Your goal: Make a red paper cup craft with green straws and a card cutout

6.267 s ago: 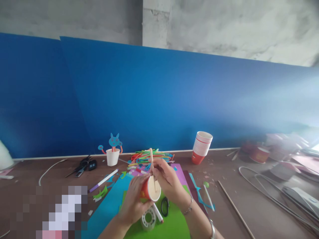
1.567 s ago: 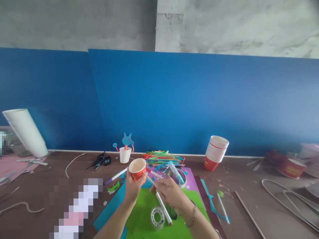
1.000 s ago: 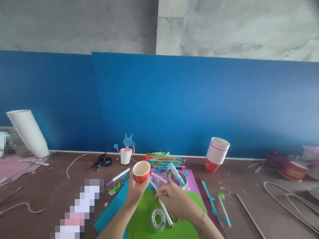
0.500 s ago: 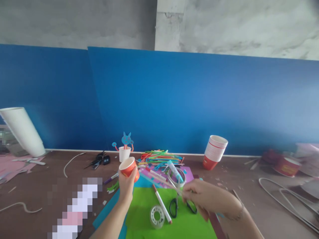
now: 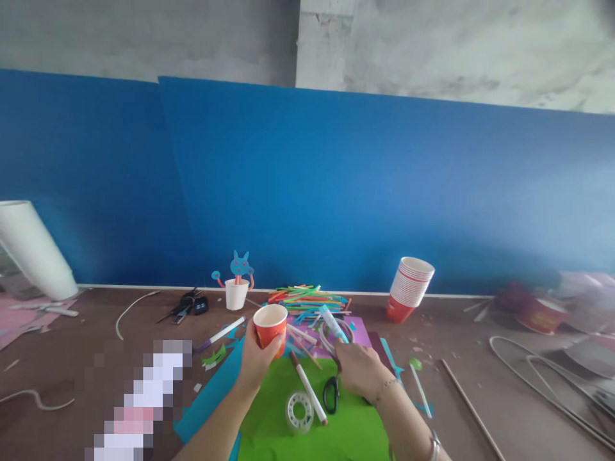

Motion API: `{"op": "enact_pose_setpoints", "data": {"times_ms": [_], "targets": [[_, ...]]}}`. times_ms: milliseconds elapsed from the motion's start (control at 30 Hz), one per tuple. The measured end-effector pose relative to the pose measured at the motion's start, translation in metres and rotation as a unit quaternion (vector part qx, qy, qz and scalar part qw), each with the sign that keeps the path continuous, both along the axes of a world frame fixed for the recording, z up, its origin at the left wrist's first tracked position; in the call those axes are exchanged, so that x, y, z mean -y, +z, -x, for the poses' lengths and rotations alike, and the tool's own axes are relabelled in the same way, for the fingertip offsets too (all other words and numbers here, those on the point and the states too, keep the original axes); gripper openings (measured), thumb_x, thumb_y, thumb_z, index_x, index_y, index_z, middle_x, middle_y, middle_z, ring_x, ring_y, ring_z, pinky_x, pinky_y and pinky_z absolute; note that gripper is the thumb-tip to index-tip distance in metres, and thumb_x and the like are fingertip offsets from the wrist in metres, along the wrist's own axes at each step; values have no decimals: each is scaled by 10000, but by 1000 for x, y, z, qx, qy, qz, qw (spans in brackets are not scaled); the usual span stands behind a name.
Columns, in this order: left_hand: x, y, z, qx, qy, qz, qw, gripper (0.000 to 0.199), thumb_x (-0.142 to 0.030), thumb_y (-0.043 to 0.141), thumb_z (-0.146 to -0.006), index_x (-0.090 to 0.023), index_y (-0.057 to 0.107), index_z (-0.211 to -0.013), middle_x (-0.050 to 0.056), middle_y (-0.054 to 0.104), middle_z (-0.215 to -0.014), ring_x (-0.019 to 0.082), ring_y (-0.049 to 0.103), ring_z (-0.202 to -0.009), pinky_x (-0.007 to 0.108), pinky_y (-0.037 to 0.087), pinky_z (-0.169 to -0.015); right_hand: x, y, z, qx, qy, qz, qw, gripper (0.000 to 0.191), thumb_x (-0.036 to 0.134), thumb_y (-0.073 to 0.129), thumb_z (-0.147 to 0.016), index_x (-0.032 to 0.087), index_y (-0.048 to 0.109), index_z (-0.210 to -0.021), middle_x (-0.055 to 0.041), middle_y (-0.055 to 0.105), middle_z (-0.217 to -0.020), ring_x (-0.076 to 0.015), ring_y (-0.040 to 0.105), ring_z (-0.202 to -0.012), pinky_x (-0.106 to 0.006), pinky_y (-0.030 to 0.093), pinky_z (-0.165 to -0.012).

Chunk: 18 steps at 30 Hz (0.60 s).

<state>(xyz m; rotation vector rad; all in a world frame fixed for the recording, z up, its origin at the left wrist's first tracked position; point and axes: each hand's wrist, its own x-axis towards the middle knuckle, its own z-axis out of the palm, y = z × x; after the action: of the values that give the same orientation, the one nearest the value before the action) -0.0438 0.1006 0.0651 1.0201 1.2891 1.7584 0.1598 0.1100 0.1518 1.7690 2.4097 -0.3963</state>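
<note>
My left hand is wrapped round a red paper cup, its white mouth facing up, above the blue and green paper. My right hand is closed over the green paper, covering part of the black-handled scissors; its fingertips meet the lower end of a light blue glue stick, and what they hold is hidden. A marker and a tape roll lie between my forearms.
Colourful sticks are piled behind the papers. A white cup with a blue paper figure stands at the back left, a cup stack at the back right. A thin rod and cables lie to the right.
My left hand has moved right with the red cup, which is now more upright. My right hand has shifted slightly left, its fingers now beside the glue stick. The view has shifted a little.
</note>
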Motion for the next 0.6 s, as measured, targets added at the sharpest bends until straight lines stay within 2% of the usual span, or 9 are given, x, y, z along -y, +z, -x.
{"op": "enact_pose_setpoints", "data": {"times_ms": [100,267,333,433,533,600], "targets": [[-1,-2,-1,-2,-8,-10,1000,595,-335,754,-622,-156,519,-1138,112,671,-1063,254,649,-968,352,512,-844,1,-5,6,24,-2,5,1000,661,-82,564,-634,133,560,-1259,-227,716,-979,-374,673,-953,-428,475,-764],[2,1,-1,-26,5,-16,1000,567,-339,752,-620,-162,516,-1103,102,671,-1034,249,654,-936,348,512,-833,-1,-2,4,-10,-4,22,1000,677,-101,478,-679,79,465,-1331,-226,704,-979,-331,685,-898,-369,471,-692],[4,5,-2,-37,3,-7,999,564,-336,752,-622,-170,512,-1104,94,669,-1033,246,655,-935,342,514,-830,0,4,-6,-54,5,34,998,643,-97,436,-700,58,455,-1324,-201,701,-950,-282,686,-844,-330,463,-663],[7,13,-6,-46,-14,4,999,574,-333,753,-624,-170,504,-1115,93,669,-1025,249,661,-925,341,523,-811,2,17,-18,-150,25,29,988,549,-41,398,-767,107,481,-1289,-154,684,-983,-229,658,-832,-309,455,-678],[11,17,-12,-65,-41,-11,997,550,-311,752,-638,-173,512,-1114,93,676,-1009,251,667,-907,346,530,-800,5,27,-12,-278,45,-12,960,425,106,418,-843,190,533,-1243,-92,680,-970,-216,625,-830,-317,460,-709],[14,17,-15,-76,-74,-30,994,541,-290,746,-655,-181,509,-1129,96,679,-1025,252,668,-911,349,534,-804,8,28,1,-343,80,-40,935,416,121,444,-833,208,583,-1215,-80,681,-995,-212,613,-869,-314,459,-755]]}}
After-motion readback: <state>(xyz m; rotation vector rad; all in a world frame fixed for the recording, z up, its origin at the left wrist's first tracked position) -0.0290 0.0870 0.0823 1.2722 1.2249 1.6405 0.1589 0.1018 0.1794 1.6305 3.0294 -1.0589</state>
